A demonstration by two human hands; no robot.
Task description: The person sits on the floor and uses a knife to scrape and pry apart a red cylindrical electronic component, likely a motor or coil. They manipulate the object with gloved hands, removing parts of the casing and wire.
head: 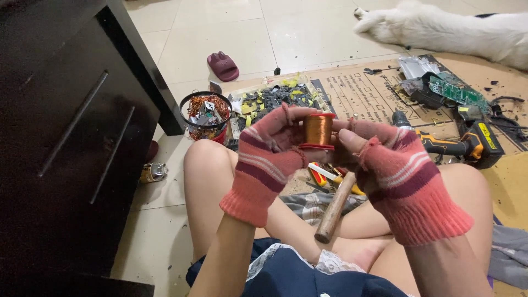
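I hold the copper wire spool (318, 131) up between both hands, above my lap. My left hand (264, 157) and right hand (399, 179) pinch its ends, so the wire shows. A hammer (335, 207) rests on my legs, close by.

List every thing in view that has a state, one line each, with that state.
Copper wire coil on a red bobbin: upright, held between both hands.
Left hand: in a pink striped fingerless glove, gripping the coil.
Right hand: same kind of glove, gripping the coil.
Wooden-handled tool: lying across the legs, unheld.
Yellow and black cordless drill: lying on cardboard.
Black-rimmed red bucket: upright, holding wire scraps.
Maroon slipper: on the tiles.
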